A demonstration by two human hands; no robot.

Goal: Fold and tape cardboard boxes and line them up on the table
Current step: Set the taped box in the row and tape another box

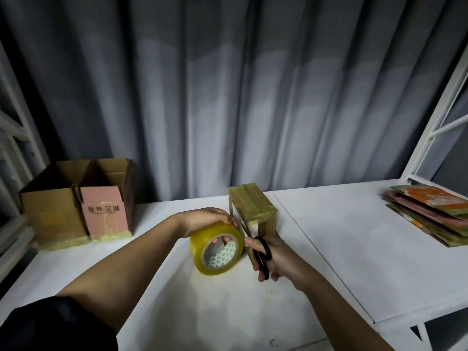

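Cutting the tape strip free looks like the step in hand. Left hand (206, 220) at frame centre, fingers curled over the top of the tape roll (216, 249) with fingertips showing through its core. Right hand (272, 259) just right of it, fingers threaded through and gripping the black scissors (263, 257), blades hidden or blurred against the small box (252, 214).

To do it well, by judgement: keep the strip taut between roll and box, bring the blades square across the tape close to the cardboard, snip in 1 clean bite, then press the loose tail flat before it curls back on itself. Slack tape likely to wrinkle or stick to the blades.

Small box just above centre, standing on the white table (354, 236), wrapped in glossy yellowish bands of tape over dull brown cardboard, edges crisp, a pale panel on its near face. Roll thick, translucent amber, smooth, with a white core printed in green triangles.

Upper left of the table: 2 open boxes (76, 201) side by side and touching, matte corrugated brown, 1 with a pink printed panel, yellowish tape along their bases. Far right: a fanned stack of flat cardboard blanks (428, 211), orange, pink and green faces. Behind, a softly pleated grey curtain (228, 84).
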